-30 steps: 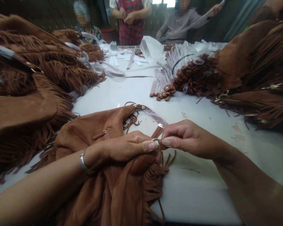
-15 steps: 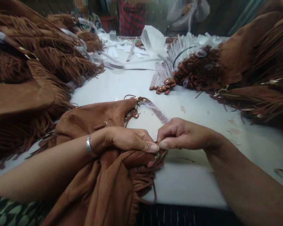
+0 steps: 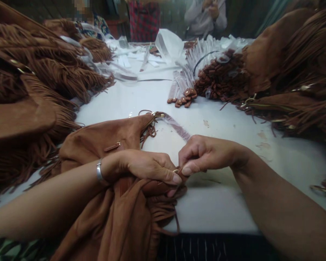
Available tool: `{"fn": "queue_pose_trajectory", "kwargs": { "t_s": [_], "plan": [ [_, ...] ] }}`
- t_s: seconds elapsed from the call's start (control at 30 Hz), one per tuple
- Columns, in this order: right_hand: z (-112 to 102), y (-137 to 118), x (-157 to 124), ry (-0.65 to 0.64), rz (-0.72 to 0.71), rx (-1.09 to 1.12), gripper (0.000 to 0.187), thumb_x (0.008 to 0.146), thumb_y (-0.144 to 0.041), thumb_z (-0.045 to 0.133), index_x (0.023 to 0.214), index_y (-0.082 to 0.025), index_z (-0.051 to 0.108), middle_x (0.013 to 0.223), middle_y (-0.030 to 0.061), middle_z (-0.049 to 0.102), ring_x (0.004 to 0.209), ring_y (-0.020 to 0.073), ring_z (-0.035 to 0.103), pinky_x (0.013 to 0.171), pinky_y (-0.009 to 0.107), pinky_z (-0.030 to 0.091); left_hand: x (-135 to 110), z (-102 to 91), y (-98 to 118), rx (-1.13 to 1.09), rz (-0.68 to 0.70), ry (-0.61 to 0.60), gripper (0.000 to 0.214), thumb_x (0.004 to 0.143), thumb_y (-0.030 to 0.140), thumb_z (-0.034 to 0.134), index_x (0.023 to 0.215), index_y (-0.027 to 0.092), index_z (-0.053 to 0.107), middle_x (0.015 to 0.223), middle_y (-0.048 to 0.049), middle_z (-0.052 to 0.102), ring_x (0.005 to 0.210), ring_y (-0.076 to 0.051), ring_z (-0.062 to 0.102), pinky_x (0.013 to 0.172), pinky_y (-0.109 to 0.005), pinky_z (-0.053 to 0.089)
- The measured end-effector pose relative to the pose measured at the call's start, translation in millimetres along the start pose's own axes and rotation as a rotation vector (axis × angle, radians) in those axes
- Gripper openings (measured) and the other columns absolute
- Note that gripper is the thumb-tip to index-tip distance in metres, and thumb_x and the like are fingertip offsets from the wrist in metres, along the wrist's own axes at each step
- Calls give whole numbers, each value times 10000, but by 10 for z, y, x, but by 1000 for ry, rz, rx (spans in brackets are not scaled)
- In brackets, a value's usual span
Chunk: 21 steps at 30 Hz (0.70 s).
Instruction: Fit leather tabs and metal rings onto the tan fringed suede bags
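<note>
A brown suede bag (image 3: 125, 214) with fringe lies across the front of the table and hangs over its near edge. My left hand (image 3: 152, 166) is closed on the bag's edge, thumb on top, near a small gold ring. Touching it from the right, my right hand (image 3: 206, 154) pinches the end of the bag's strap (image 3: 176, 127). That strap is wrapped in clear plastic and runs back to metal fittings at the bag's far corner. A small zip pull (image 3: 112, 146) shows on the bag's side. The fingertips partly hide the ring and strap end.
Fringed brown bags (image 3: 38, 72) are piled on the left, and more bags (image 3: 290, 72) on the right. A bundle of plastic-wrapped straps (image 3: 206, 69) lies at the back right. Plastic scraps (image 3: 168, 43) cover the far end. Co-workers (image 3: 206, 16) are beyond the table (image 3: 220, 116).
The view has shifted slightly. My hands have parted a little at the fingertips, and the gold ring now shows between them. Both keep their hold.
</note>
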State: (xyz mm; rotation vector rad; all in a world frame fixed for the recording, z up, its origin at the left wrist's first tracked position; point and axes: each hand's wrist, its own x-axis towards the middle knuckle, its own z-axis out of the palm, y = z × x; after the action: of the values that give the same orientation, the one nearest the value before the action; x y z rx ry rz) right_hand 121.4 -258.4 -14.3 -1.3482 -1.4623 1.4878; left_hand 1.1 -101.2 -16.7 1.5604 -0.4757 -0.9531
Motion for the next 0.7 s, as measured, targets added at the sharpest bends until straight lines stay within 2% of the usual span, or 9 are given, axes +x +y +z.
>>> {"fn": "queue_pose_trajectory", "kwargs": {
  "t_s": [0.17,0.27,0.37,0.5,0.7],
  "plan": [
    [2,-70,30,-30,-12,-3,306,771,-350,644,702,-54,614,563,-2,531,497,55,442,446,154,339,21,20,-7,-56,8,-61,431,875,453,428,780,141,709,687,-41,610,655,-144,532,686,-213,443],
    [-40,-71,-26,123,-26,42,281,756,-327,661,700,-57,607,517,-26,496,446,38,393,398,141,287,-13,22,-35,-157,53,17,378,853,445,488,904,129,690,854,-67,640,813,-171,566,822,-244,430],
    [-100,-30,-111,288,-43,132,253,739,-299,672,717,-57,602,501,-32,496,397,24,341,350,133,235,-37,14,-88,-346,92,123,480,800,511,534,1040,110,641,987,-108,620,931,-221,556,898,-313,406],
    [-136,19,-156,327,-41,193,241,720,-281,685,715,-54,606,524,-18,525,393,23,357,338,125,258,-17,25,-149,-484,91,170,520,785,535,519,1009,82,640,921,-124,607,822,-207,558,812,-313,436],
    [-98,26,-102,262,-31,235,219,717,-251,689,719,-49,605,536,-15,536,405,27,399,358,121,304,29,31,-153,-539,75,125,473,789,511,525,854,64,667,751,-95,599,657,-159,534,688,-265,441]
  ]
}}
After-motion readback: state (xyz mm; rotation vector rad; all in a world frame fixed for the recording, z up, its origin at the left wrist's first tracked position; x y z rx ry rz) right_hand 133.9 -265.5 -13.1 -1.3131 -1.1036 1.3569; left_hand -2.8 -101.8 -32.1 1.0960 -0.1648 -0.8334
